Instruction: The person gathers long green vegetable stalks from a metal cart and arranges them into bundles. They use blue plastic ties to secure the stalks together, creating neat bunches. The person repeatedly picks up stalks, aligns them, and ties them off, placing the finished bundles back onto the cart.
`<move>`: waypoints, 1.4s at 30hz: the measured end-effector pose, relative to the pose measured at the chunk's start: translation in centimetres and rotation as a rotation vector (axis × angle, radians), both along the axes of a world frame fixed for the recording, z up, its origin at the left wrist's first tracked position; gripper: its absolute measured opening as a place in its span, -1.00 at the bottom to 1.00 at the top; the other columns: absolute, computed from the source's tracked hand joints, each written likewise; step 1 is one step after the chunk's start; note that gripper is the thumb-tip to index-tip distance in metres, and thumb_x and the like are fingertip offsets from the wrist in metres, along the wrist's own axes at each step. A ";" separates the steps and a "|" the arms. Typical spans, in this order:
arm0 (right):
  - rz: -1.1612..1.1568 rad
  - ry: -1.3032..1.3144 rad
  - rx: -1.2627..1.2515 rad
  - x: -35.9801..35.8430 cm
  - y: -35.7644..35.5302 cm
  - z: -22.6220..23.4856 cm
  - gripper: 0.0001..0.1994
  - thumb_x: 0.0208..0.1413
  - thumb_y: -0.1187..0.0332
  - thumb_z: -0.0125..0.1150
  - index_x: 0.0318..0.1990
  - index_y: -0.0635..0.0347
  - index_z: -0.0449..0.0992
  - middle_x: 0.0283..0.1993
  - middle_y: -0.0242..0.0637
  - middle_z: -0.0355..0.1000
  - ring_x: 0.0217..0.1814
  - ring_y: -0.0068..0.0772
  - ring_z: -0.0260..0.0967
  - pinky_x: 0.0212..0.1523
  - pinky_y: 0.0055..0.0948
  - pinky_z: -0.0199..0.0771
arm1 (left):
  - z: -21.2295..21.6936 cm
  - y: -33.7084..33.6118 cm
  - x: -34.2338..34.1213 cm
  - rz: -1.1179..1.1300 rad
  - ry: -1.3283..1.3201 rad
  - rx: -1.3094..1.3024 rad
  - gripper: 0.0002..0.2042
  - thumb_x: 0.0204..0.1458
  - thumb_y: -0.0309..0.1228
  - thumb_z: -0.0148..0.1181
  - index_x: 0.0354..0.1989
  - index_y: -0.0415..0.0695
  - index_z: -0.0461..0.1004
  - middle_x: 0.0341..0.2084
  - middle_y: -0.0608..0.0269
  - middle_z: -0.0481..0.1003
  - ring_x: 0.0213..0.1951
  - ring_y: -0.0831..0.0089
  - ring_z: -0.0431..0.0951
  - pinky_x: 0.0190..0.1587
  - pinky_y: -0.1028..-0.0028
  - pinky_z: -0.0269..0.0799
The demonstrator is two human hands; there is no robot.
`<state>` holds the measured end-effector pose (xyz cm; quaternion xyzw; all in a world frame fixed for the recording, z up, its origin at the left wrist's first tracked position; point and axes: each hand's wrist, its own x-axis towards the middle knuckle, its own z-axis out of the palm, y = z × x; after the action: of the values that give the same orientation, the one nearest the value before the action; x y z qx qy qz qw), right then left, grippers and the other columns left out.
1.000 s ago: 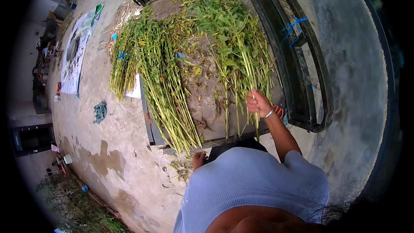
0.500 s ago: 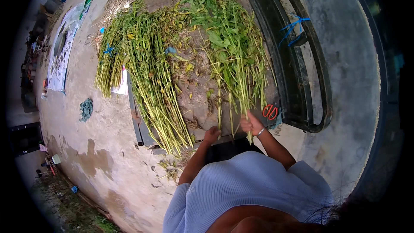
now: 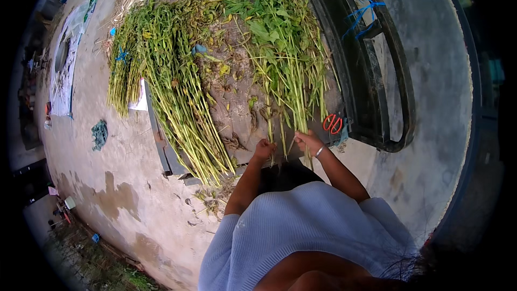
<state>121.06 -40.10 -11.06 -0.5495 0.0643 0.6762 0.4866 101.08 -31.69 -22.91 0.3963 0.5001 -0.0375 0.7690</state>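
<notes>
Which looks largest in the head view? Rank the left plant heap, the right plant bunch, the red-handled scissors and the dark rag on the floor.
1. left plant heap
2. right plant bunch, somewhat smaller
3. dark rag
4. red-handled scissors; close to the rag, so that order is unsure.

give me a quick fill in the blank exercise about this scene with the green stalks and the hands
1. Both hands, the left hand and right hand, grip the cut ends of the ____ bundle of long green leafy stalks.
2. The scissors lying right of that bundle have ____ handles.
3. A thin pale bracelet sits on the ____ wrist.
4. The strings tied on the black curved frame are ____.

Missing words: right; orange-red; right; blue
</notes>
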 end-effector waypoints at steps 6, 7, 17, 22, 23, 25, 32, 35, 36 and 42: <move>-0.005 0.076 0.027 1.8 -0.3 1.6 -0.82 0.09 0.30 0.00 -0.51 0.12 0.29 -0.67 -0.50 0.15 -0.77 -0.74 -0.03 -0.80 -0.68 -0.10 | 3.8 1.4 -1.9 0.266 -0.195 -0.308 -0.82 -0.03 -0.40 0.12 -0.45 -0.07 0.20 -0.41 0.19 0.42 -0.47 0.50 0.44 -0.55 0.53 0.31; -0.031 0.093 0.041 1.7 -0.4 2.0 -0.81 0.10 0.30 -0.01 -0.51 0.12 0.28 -0.68 -0.50 0.14 -0.77 -0.73 -0.04 -0.80 -0.68 -0.11 | 5.1 1.6 -1.3 0.230 -0.126 -0.321 -0.80 -0.01 -0.32 0.09 -0.39 -0.17 0.25 -0.37 0.15 0.41 -0.38 0.42 0.43 -0.45 0.47 0.35; -0.095 -0.121 0.336 -0.8 0.1 12.5 -0.80 0.14 0.31 -0.09 -0.49 0.14 0.18 -0.72 -0.46 0.09 -0.82 -0.71 -0.07 -0.83 -0.69 -0.06 | 15.8 3.2 2.0 -0.164 -0.170 0.074 -0.40 -0.01 -0.07 0.04 0.09 -0.27 0.13 -0.03 0.04 0.30 0.03 0.22 0.29 0.01 0.43 0.22; 0.008 -0.823 0.507 -6.6 1.8 9.0 -0.67 -0.08 0.36 0.09 -0.14 0.25 0.23 -0.27 -0.15 0.24 -0.24 -0.29 0.22 -0.25 -0.38 0.23 | 25.1 2.5 7.1 -0.239 -0.319 0.421 -0.55 -0.04 -0.25 0.13 -0.04 -0.27 0.23 -0.19 0.16 0.38 -0.13 0.41 0.35 -0.09 0.44 0.28; 0.007 -1.003 0.511 -7.5 2.5 9.0 -0.53 -0.16 0.35 0.14 -0.04 0.29 0.21 -0.10 -0.05 0.21 -0.02 -0.14 0.19 -0.01 -0.29 0.20 | 25.3 2.6 7.6 -0.164 -0.285 0.466 -0.63 -0.04 -0.28 0.12 -0.13 -0.26 0.28 -0.27 0.17 0.40 -0.22 0.41 0.39 -0.16 0.46 0.32; 0.205 -1.067 0.550 -7.0 3.3 9.5 -0.54 -0.15 0.36 0.13 -0.05 0.32 0.21 -0.09 -0.04 0.21 -0.04 -0.16 0.21 -0.04 -0.30 0.22 | 24.7 3.7 7.7 -0.047 -0.274 0.419 -0.75 -0.01 -0.33 0.09 -0.26 -0.26 0.34 -0.38 0.18 0.43 -0.35 0.41 0.43 -0.28 0.49 0.36; 0.430 -0.662 0.788 -3.2 4.8 13.2 -0.70 -0.02 0.38 0.14 -0.13 0.28 0.34 -0.28 -0.30 0.36 -0.38 -0.67 0.30 -0.40 -0.64 0.34 | 25.3 10.2 4.6 0.108 -0.289 -0.350 -0.80 0.12 -0.32 -0.12 -0.41 -0.18 0.32 -0.62 0.34 0.30 -0.60 0.52 0.30 -0.62 0.58 0.25; 0.220 -0.836 0.553 -0.5 5.5 10.7 -0.60 -0.10 0.34 0.21 -0.08 0.28 0.32 -0.22 -0.24 0.38 -0.38 -0.59 0.34 -0.35 -0.58 0.38 | 26.3 10.9 1.8 0.041 -0.331 -0.470 -0.82 0.13 -0.28 -0.13 -0.39 -0.13 0.25 -0.70 0.48 0.10 -0.70 0.70 0.06 -0.72 0.73 0.00; 0.197 -0.879 0.484 0.1 5.6 10.4 -0.58 -0.13 0.36 0.22 -0.07 0.27 0.31 -0.18 -0.22 0.37 -0.34 -0.56 0.35 -0.32 -0.57 0.39 | 26.7 11.0 0.7 0.044 -0.451 -0.516 -0.80 0.13 -0.27 -0.13 -0.37 -0.15 0.27 -0.70 0.49 0.11 -0.72 0.72 0.06 -0.73 0.74 0.01; 0.253 -1.304 0.455 3.8 9.2 9.1 -0.13 -0.28 0.13 0.32 0.21 0.13 -0.04 0.25 -0.12 -0.09 0.20 -0.16 0.03 0.06 -0.26 0.19 | 33.4 8.9 -2.1 0.060 -0.577 -0.568 -0.71 0.13 -0.18 -0.17 -0.23 -0.18 0.28 -0.69 0.50 0.10 -0.75 0.80 0.04 -0.78 0.79 -0.01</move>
<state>124.83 -30.93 -1.99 -0.7306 -0.4481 0.2569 0.4465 99.01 -22.81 10.47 0.1475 0.2446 -0.0390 0.9575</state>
